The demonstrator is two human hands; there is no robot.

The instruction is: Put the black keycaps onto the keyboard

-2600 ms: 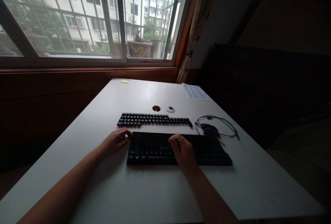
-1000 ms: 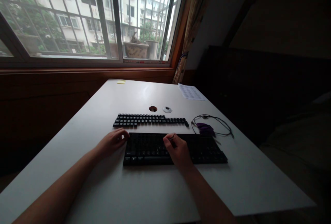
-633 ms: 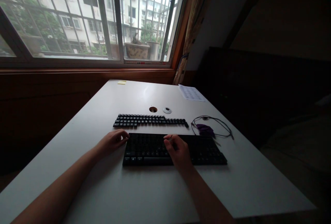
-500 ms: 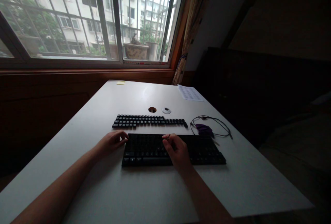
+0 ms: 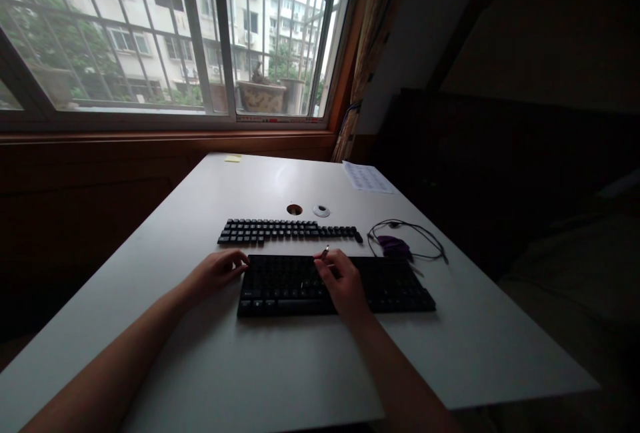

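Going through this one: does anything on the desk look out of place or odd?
Yes. Small black keycaps stand in rows on the white desk, beyond the black rectangular keyboard rather than on it. Also, a round brown-edged hole in the desk is uncovered, with a white ring-shaped fitting beside it. Nothing looks spilled.

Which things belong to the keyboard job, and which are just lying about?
Likely job: black keyboard; loose black keycaps; slim object in right hand.

Apparently lying about: yellow sticky note; printed sheet; white ring. Black cable, purple item: unclear.
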